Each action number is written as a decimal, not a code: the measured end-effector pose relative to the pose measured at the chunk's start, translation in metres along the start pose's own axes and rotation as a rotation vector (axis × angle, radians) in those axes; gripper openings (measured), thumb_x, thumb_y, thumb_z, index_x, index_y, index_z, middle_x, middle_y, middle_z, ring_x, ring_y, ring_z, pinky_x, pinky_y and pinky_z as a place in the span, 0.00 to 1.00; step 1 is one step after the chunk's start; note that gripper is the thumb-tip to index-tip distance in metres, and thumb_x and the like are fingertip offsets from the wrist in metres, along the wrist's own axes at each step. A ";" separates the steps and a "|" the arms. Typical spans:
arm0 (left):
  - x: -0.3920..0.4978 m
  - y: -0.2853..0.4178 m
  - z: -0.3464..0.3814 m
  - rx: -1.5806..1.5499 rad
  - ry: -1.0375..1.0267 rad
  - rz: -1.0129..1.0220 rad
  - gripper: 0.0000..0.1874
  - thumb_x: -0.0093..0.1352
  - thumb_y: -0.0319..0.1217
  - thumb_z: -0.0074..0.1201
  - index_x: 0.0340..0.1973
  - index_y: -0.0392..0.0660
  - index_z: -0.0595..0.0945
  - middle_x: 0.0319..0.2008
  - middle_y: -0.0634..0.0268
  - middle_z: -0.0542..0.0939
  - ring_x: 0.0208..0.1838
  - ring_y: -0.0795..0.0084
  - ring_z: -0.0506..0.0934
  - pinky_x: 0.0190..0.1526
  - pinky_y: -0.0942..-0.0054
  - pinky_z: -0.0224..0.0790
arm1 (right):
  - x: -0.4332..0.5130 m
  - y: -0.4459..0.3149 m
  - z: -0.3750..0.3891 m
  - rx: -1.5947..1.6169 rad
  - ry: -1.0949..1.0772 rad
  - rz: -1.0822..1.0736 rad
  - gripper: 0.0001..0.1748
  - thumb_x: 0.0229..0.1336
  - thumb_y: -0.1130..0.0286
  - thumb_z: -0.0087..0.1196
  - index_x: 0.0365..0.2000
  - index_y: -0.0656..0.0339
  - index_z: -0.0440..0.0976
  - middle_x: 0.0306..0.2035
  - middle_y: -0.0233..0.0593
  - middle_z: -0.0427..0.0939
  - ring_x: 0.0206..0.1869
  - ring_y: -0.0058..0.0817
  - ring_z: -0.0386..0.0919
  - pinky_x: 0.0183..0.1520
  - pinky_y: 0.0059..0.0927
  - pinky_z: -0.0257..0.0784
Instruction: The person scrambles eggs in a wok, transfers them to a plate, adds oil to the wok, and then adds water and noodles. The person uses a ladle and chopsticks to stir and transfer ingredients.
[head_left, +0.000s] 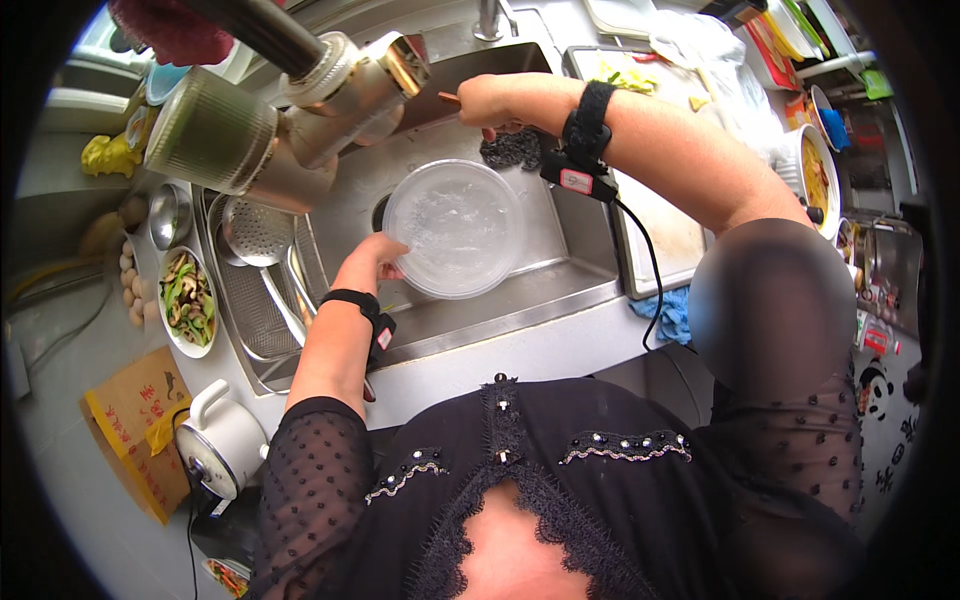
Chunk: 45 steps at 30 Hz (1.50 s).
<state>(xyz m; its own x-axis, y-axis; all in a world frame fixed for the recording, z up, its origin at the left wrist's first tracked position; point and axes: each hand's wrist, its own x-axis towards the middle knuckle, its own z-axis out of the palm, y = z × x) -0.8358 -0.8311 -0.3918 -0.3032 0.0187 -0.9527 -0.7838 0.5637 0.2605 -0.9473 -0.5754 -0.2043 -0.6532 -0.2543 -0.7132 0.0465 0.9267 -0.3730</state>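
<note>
My left hand (381, 259) grips the left rim of a round translucent plastic bowl (457, 229), which is over the basin of the stainless steel sink (450, 330). Beyond the bowl, my right hand (487, 105) is closed around a thin brown item (448, 97), most of it hidden in the fist; I cannot tell what it is. A dark scouring pad (512, 150) lies in the sink just below that hand. The bowl looks wet inside and partly covers the drain.
Left of the basin, a wire drainer (251, 315) holds a perforated skimmer (259, 229). An oval dish of cooked vegetables (187, 301) and a white electric kettle (225, 442) stand farther left. To the right are a cutting board (660, 232) and a blue cloth (666, 313). Metal fittings hang overhead.
</note>
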 end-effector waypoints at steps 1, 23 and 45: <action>-0.002 -0.001 0.001 0.011 -0.021 0.017 0.15 0.67 0.31 0.49 0.48 0.41 0.73 0.35 0.58 0.78 0.28 0.64 0.78 0.27 0.68 0.76 | -0.007 0.005 0.004 0.013 0.003 0.014 0.15 0.51 0.76 0.40 0.25 0.75 0.77 0.21 0.49 0.76 0.13 0.33 0.70 0.15 0.35 0.66; -0.077 0.008 0.009 -0.165 0.040 0.333 0.12 0.61 0.23 0.47 0.41 0.39 0.75 0.28 0.61 0.78 0.24 0.71 0.77 0.21 0.74 0.73 | -0.155 0.075 0.062 -0.114 0.280 0.052 0.12 0.54 0.69 0.48 0.33 0.65 0.77 0.25 0.45 0.79 0.23 0.35 0.75 0.24 0.36 0.69; -0.283 0.029 0.033 0.130 -0.081 0.595 0.14 0.56 0.23 0.51 0.39 0.42 0.75 0.29 0.64 0.79 0.25 0.72 0.78 0.20 0.76 0.72 | -0.411 0.170 0.525 -0.230 0.003 1.059 0.10 0.48 0.72 0.56 0.34 0.52 0.82 0.37 0.36 0.81 0.39 0.32 0.81 0.30 0.40 0.77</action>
<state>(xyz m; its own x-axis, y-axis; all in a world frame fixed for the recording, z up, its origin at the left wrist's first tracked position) -0.7550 -0.7923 -0.1200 -0.6219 0.4211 -0.6602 -0.4191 0.5333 0.7348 -0.2741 -0.4588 -0.2864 -0.3664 0.7062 -0.6059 0.4453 0.7048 0.5522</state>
